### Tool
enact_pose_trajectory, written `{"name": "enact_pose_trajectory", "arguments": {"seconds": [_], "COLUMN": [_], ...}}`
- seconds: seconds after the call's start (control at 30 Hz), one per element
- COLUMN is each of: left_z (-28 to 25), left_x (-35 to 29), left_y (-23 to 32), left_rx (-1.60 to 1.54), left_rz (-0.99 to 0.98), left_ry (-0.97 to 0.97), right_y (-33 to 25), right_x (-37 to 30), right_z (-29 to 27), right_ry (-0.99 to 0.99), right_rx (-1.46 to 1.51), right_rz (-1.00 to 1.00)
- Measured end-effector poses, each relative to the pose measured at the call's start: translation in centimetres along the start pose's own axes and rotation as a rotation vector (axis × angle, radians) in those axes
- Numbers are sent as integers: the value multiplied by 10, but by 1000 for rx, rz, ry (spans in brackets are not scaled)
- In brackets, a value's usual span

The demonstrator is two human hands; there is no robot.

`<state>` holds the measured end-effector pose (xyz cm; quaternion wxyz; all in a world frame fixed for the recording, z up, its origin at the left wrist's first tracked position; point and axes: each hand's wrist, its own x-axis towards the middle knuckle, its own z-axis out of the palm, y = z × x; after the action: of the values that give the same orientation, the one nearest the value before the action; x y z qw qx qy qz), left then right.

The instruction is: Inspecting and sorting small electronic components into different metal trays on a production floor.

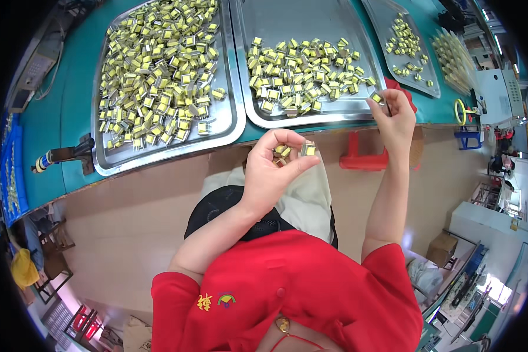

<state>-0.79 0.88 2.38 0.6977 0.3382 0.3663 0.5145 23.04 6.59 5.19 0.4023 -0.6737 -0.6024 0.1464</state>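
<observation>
My left hand (270, 170) is closed around several small yellow-taped transformers (282, 151) cupped in its palm. Between its thumb and forefinger sits one more transformer (308, 148), its yellow side showing. Over the right front corner of the middle metal tray (334, 114), my right hand (395, 117) pinches a single transformer (378, 98) by the fingertips. A loose pile of transformers (305, 70) covers the front half of that tray.
A left metal tray (232, 120) is heaped with the same parts. A smaller tray (387, 17) at far right holds fewer. Beyond it lie pale stick-like pieces (452, 58) and a yellow ring (460, 111). A black clamp-like fixture (70, 154) sits at the table's left edge. A red stool (364, 158) stands below.
</observation>
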Motion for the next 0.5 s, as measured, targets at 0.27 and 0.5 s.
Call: {"name": "enact_pose_trajectory", "arguments": {"seconds": [0.27,0.5], "left_z": [2,4], "left_x": [-4,-3], "left_y": [0,-1], "left_rx": [300,309], "left_rz": [141,99], "left_ry": [-40,-31], "right_y": [-21,-28], "right_x": [-58,-82], "right_z": [5,16], "right_ry": [-199,-291], "right_rx": [442,713], "right_rz": [165,265]}}
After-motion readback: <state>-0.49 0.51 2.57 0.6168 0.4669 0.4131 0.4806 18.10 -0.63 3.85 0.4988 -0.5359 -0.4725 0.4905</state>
